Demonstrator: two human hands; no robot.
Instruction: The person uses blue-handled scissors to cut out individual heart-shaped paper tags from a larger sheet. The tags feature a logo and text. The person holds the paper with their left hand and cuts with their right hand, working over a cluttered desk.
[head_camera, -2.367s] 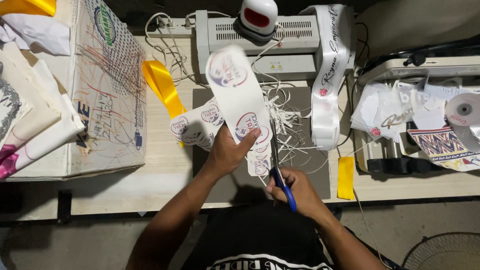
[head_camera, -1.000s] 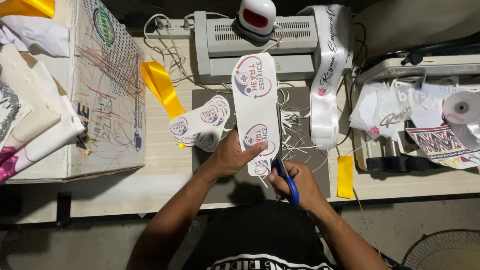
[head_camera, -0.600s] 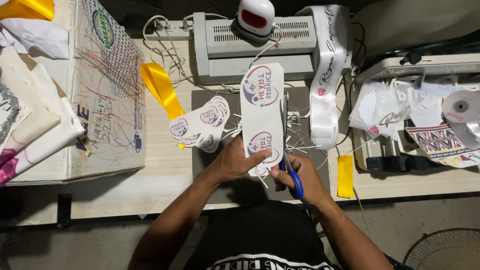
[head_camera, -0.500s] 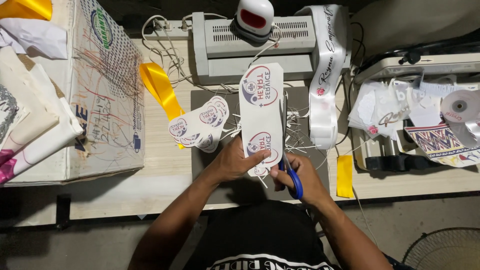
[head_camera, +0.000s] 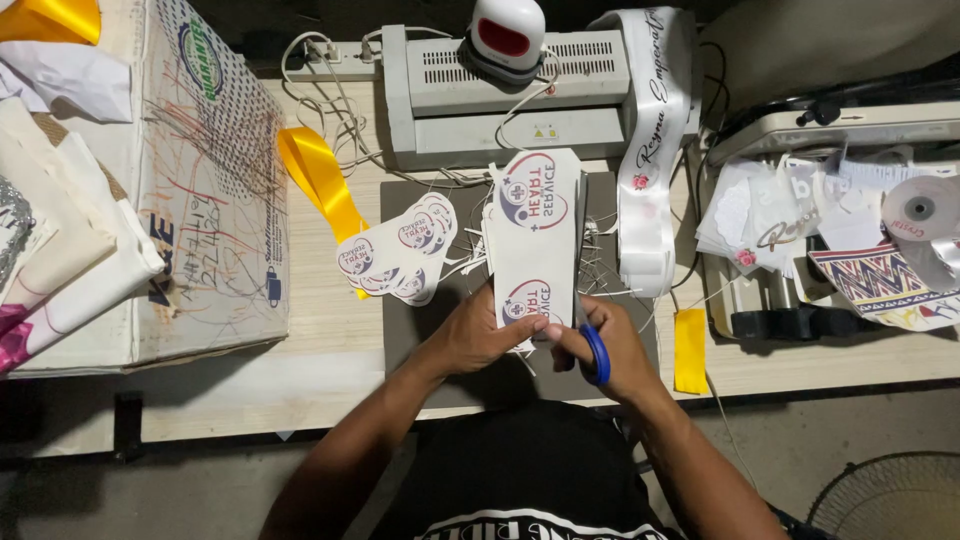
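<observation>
Over grey mat (head_camera: 610, 330): hands pinch glossy printed strip (head_camera: 535, 240), blue-handled scissors (head_camera: 596, 352).

A small print-and-craft workshop, seen from above: a wooden bench (head_camera: 330, 330) crowded with a laminator (head_camera: 500, 95), a small heat press (head_camera: 508, 35) on top of it, a white printed sash (head_camera: 655, 150), yellow ribbon (head_camera: 320, 180), a ribbon spool (head_camera: 920, 208), a grey cutting mat (head_camera: 420, 330) strewn with paper trimmings (head_camera: 600, 270), cut-out stickers (head_camera: 400, 250), and a scribbled cardboard box (head_camera: 210, 190).
</observation>
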